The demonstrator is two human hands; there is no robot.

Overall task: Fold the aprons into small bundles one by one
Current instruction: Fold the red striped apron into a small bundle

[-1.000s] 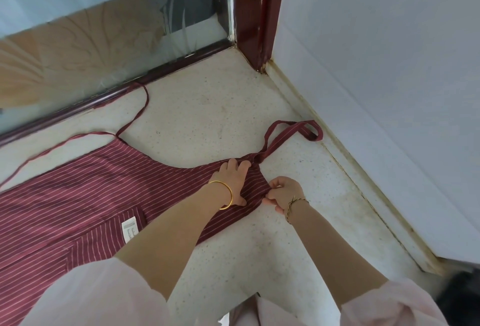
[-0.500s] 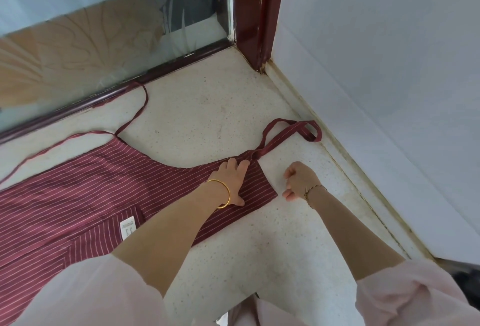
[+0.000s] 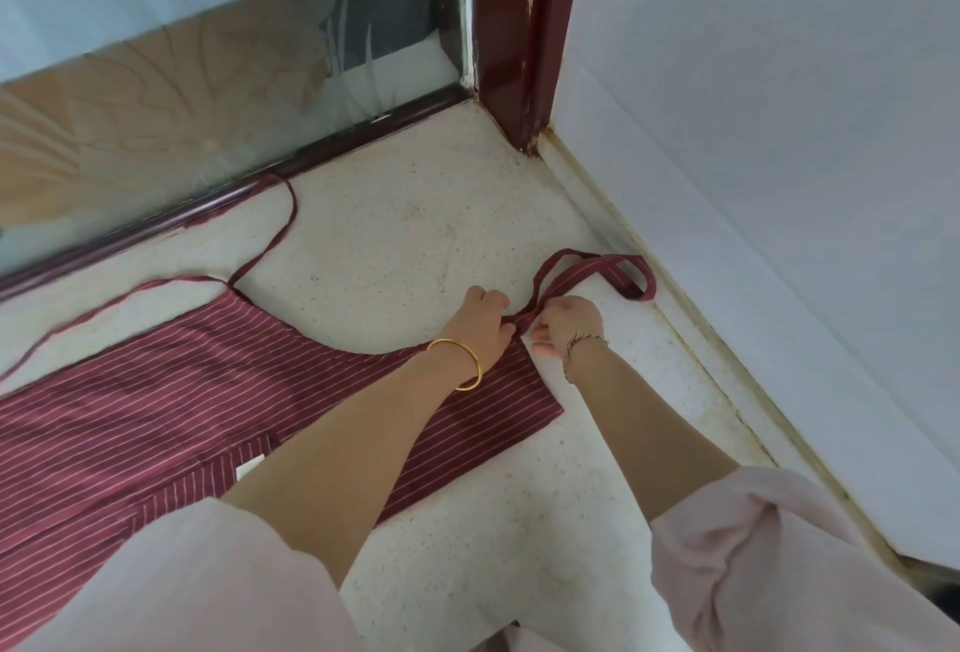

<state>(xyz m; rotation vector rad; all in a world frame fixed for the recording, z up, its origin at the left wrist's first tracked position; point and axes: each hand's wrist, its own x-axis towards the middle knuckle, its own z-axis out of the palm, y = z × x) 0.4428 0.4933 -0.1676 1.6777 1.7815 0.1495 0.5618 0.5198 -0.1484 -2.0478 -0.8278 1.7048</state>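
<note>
On the floor (image 3: 415,236), far left: apron (image 3: 156,391), maroon with thin pale stripes, lies flat and spread out. Its body runs off the left edge of the view and the bib end points right.

- Waist ties (image 3: 280,236): thin, same maroon. One trails left along the skirt's top edge. The other curves up to the door track (image 3: 260,178) and touches it.
- Glass door (image 3: 208,80) behind the track, frosted with a leaf pattern.
- Left sleeve (image 3: 182,584): pale pink, pushed up, bottom left, over the apron's lower part.
- White label (image 3: 248,467) on the apron front, half hidden by the left forearm.
- Gold bangle (image 3: 467,365) on the left wrist, over the bib.
- Left hand (image 3: 480,321): on the bib's top corner, knuckles up, fingers bent down onto the fabric. Can't tell whether it pinches or only presses.
- Right hand (image 3: 569,321): just beside the left, nearly touching it. Fingers are curled into a fist round the base of the neck strap (image 3: 597,269) where it joins the bib. Thin bracelet (image 3: 584,342) on that wrist.
- The neck strap runs up and right from the fist as a flattened loop on the floor. Its far end is close to the baseboard (image 3: 701,339).
- Dark red door frame (image 3: 519,28) stands in the corner above the hands. White wall (image 3: 779,132) fills the right side.
- Right sleeve (image 3: 779,563): pale pink, bunched at the elbow, bottom right.

Both hands are together at the bib's strap corner. The rest of the apron is unfolded.
</note>
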